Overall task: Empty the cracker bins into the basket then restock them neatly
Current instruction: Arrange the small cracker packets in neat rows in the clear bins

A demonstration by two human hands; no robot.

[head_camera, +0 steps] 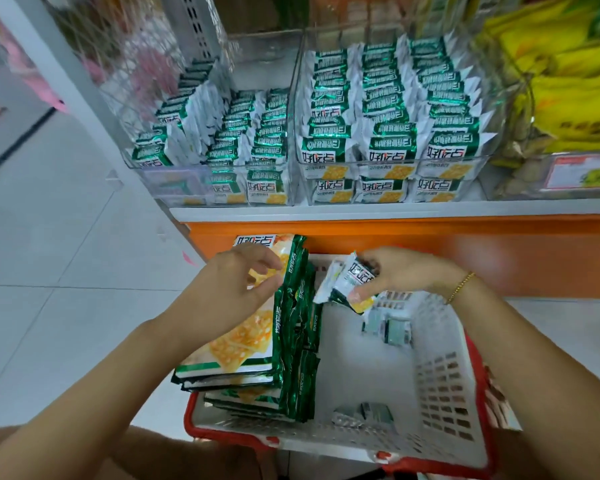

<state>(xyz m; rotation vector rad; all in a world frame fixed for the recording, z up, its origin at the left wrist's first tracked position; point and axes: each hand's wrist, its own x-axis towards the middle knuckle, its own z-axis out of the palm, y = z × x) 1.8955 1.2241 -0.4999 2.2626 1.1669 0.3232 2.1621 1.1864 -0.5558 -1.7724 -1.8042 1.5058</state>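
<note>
Down over the basket [440,375], the right hand [404,275] pinches a few small cracker packs [349,282]. The left hand [236,282] hangs loose-fingered and holds nothing above a stack of large packs [243,344]. Clear bins [388,163] on the shelf [361,212] hold rows of packs.

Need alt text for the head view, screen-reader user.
A person's right hand holds small cracker packs over a white, red-rimmed basket, while the left hand rests on a stack of large cracker bags standing in it. On the shelf above, two clear bins hold rows of green-and-white packs.
</note>
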